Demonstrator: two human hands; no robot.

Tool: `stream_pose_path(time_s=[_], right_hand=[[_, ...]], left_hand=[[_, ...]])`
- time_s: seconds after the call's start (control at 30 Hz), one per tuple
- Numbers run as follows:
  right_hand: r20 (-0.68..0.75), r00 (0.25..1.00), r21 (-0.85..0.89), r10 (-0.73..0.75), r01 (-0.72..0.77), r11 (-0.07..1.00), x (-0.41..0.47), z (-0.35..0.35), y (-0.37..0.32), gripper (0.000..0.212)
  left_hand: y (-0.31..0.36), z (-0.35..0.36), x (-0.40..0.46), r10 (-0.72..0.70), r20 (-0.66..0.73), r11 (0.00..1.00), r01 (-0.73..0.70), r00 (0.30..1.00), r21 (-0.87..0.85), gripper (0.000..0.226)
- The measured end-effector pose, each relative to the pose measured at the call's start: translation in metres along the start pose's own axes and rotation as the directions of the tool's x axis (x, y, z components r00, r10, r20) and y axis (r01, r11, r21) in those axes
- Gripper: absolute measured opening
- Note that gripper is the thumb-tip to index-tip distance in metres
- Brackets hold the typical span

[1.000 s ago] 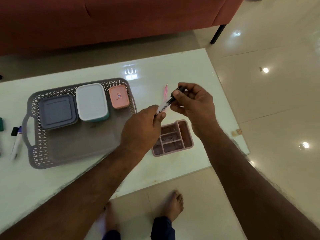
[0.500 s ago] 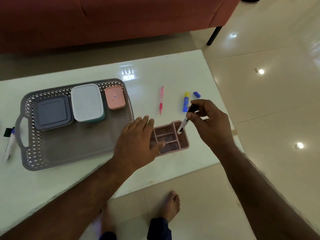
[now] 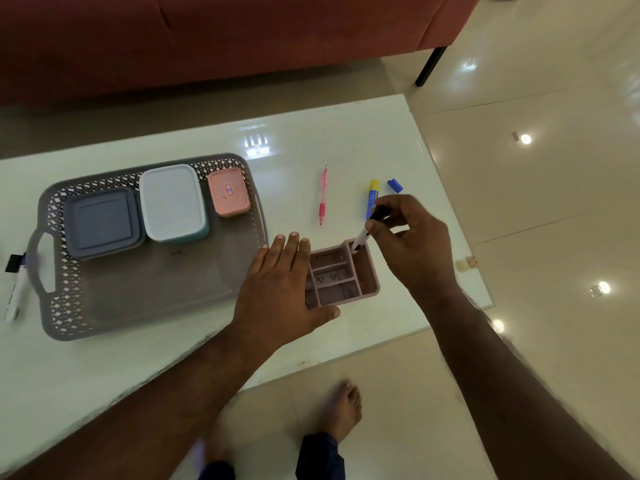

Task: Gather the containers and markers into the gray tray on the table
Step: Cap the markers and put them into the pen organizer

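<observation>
**Marker lowered into a pink organizer beside the tray**

Head view: on a glossy white table [image 3: 346, 140], the right hand [image 3: 412, 244] pinches a black-capped marker [image 3: 367, 227], tilted, its lower end inside the long right compartment of a pink organizer [image 3: 346, 275]. The left hand [image 3: 280, 289] lies flat and unclenched, fingers spread, over the organizer's left edge, grasping nothing. Just left sits the gray tray [image 3: 62, 306], holding three lidded containers along its far side: gray [image 3: 102, 221], white [image 3: 171, 202] and pink [image 3: 228, 191]. A pink pen [image 3: 323, 194], a blue-and-yellow marker [image 3: 372, 195] and a blue cap [image 3: 395, 185] lie beyond the organizer. Another marker [image 3: 15, 287] lies left of the tray.
</observation>
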State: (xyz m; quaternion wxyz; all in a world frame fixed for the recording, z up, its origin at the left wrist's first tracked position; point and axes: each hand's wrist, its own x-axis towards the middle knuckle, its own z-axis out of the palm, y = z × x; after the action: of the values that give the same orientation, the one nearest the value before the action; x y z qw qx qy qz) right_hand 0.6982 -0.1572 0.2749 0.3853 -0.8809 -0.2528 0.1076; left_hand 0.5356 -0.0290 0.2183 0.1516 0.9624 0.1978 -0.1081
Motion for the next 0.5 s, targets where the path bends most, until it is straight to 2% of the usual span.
stream_pose_path(time_s=[0.1, 0.17, 0.5], right_hand=[[-0.107, 0.989, 0.059, -0.099, 0.106, 0.993, -0.001, -0.006, -0.011, 0.026], [-0.103, 0.986, 0.032, -0.128, 0.132, 0.991, 0.0, -0.005, -0.013, 0.026], [-0.083, 0.996, 0.026, -0.037, 0.04, 0.999, 0.0, 0.003, 0.002, 0.019]], left_hand=[[0.0, 0.003, 0.001, -0.005, 0.002, 1.0, 0.005, 1.0, -0.001, 0.122], [-0.001, 0.006, 0.002, -0.011, 0.009, 1.0, 0.011, 1.0, -0.004, 0.123], [-0.002, 0.009, 0.004, -0.028, 0.01, 1.0, 0.028, 1.0, -0.006, 0.121]])
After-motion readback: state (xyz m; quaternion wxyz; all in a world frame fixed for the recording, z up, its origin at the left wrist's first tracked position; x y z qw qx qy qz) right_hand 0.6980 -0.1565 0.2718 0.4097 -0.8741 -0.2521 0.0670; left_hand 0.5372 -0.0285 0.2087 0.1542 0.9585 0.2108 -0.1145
